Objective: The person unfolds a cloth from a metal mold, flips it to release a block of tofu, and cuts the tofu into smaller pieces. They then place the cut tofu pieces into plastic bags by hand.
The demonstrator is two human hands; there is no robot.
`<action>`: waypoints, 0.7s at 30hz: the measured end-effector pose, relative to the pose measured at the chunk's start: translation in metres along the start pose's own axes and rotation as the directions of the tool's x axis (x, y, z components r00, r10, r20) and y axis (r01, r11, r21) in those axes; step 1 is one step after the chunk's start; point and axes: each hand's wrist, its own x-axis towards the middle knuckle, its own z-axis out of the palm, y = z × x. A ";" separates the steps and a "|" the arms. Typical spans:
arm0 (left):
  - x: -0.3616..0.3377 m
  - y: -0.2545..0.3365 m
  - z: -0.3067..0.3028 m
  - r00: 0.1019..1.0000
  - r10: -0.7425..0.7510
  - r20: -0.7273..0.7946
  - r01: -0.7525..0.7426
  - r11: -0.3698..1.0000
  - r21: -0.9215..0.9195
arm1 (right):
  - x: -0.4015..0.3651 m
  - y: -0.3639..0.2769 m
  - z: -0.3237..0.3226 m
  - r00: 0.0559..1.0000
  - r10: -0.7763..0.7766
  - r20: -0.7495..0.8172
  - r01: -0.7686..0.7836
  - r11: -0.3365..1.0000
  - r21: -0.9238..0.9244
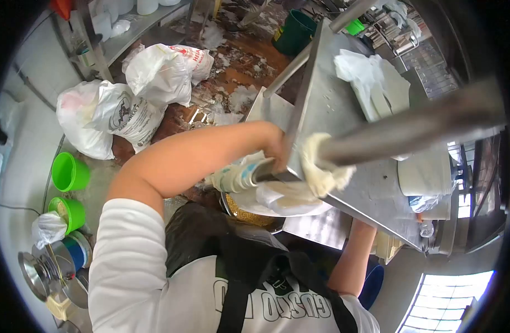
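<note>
My left hand [274,145] reaches forward at the near corner of the steel table [349,183]. Its fingers bend downward and look closed, but what they grip is partly hidden and blurred. Just below and left of them is a pale roll or stack with blue marks [235,176]. White plastic [288,197] bulges out beside it. Beneath lies a round pan holding yellow grains [248,213]. A cream cloth [321,164] is tied around a metal post [410,130] next to the hand. My right forearm [355,252] goes under the table edge, and that hand is hidden.
Filled white sacks [122,114] stand on the wet, littered floor at left. Nearby are green buckets [70,172] and metal pots [41,272]. A dark green bin [294,32] stands farther back. White sheets [374,83] and stacked pale boards [427,175] lie on the table.
</note>
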 end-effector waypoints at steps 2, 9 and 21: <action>-0.032 -0.039 -0.024 0.670 -0.736 0.098 0.652 0.646 0.396 | 0.006 0.008 0.018 0.998 -0.047 -0.042 0.047 0.999 -0.002; -0.025 -0.021 -0.027 0.940 -0.128 -0.316 0.339 0.249 0.907 | 0.033 0.066 0.037 0.984 -0.085 -0.156 0.072 0.994 -0.088; -0.002 -0.049 -0.046 0.340 0.300 -0.891 0.252 0.884 0.394 | 0.119 0.127 0.023 0.967 -0.096 -0.236 0.026 0.958 -0.287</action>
